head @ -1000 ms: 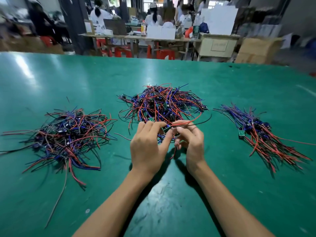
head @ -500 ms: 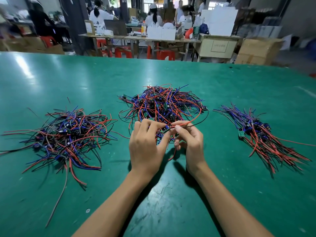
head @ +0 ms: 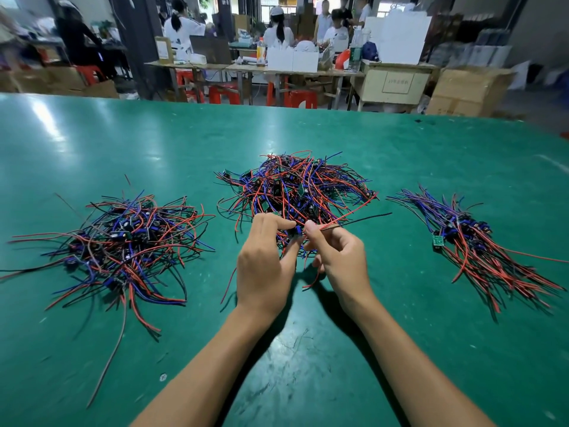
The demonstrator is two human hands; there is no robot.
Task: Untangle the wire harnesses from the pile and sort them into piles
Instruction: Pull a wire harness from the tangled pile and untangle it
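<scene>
Three heaps of red, blue and black wire harnesses lie on the green table (head: pixel 308 380). The tangled middle pile (head: pixel 295 186) sits just beyond my hands. A loose left pile (head: pixel 123 241) and a straighter, combed right pile (head: pixel 474 241) flank it. My left hand (head: pixel 264 260) pinches a small harness part at the near edge of the middle pile. My right hand (head: pixel 335 257) grips a red and a black wire (head: pixel 354 218) that stretch out to the right from that same harness.
Beyond the table's far edge stand workbenches (head: pixel 246 69), red stools (head: pixel 224 92), cardboard boxes (head: pixel 468 90) and several seated people (head: pixel 181 29). A small green circuit board (head: pixel 437 241) sticks out of the right pile.
My hands have drawn slightly apart. The red and black wires in my right hand have pulled straighter and now point out to the right instead of looping.
</scene>
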